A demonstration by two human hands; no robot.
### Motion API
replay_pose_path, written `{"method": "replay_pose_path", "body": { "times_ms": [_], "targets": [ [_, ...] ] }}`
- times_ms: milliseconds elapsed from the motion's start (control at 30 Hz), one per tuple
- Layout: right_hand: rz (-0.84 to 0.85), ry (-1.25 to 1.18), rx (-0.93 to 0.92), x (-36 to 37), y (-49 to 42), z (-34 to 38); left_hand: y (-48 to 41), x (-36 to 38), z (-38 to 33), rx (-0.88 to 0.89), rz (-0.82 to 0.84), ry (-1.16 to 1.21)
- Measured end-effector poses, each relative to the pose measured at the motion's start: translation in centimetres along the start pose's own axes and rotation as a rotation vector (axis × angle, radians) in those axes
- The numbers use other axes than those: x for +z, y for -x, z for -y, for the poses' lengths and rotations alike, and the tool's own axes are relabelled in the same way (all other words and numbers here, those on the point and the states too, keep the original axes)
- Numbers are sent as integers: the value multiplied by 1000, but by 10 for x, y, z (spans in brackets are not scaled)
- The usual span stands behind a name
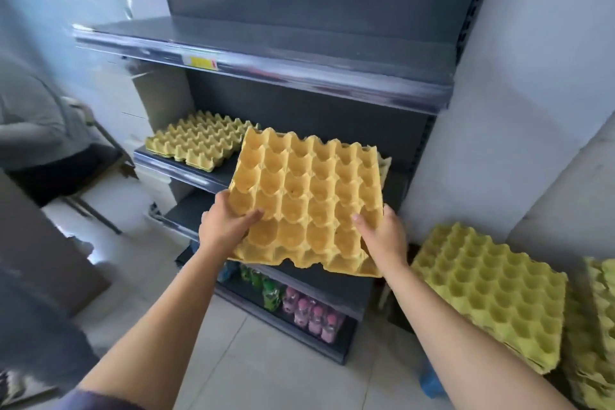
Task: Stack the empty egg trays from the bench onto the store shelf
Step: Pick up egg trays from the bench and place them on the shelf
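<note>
Before the middle shelf, the tray hangs in the air, cups up, its far edge tilted higher than the near one. The left grip clamps the near-left edge, thumb lying across the cups and fingers underneath. The right grip holds the near-right corner the same way. On that shelf, to the left, sits a low stack of trays. At lower right stands a pile, with a second pile just beside it. What bears them is hidden. Bottles line the bottom shelf. A seated person is at far left.
</note>
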State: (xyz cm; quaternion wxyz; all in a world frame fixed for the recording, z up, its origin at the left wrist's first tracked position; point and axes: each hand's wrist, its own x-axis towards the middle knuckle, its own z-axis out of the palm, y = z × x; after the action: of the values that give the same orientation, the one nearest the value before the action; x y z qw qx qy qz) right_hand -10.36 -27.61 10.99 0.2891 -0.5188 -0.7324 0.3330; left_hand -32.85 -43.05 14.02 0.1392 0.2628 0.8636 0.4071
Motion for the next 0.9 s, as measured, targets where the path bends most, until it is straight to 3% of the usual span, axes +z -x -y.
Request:
{"method": "replay_pose_path", "body": {
  "times_ms": [233, 500, 767, 900],
  "targets": [
    [222, -55, -104, 119, -32, 99, -93, -94, 70, -55, -102, 46],
    [130, -142, -74, 220, -68, 167, -210, -148, 107, 1, -38, -11],
    [37, -182, -50, 294, -132, 206, -314, -156, 121, 133, -60, -165],
    [43, -202, -12, 334, -165, 226, -360, -157, 125, 94, -121, -297]
  ]
}}
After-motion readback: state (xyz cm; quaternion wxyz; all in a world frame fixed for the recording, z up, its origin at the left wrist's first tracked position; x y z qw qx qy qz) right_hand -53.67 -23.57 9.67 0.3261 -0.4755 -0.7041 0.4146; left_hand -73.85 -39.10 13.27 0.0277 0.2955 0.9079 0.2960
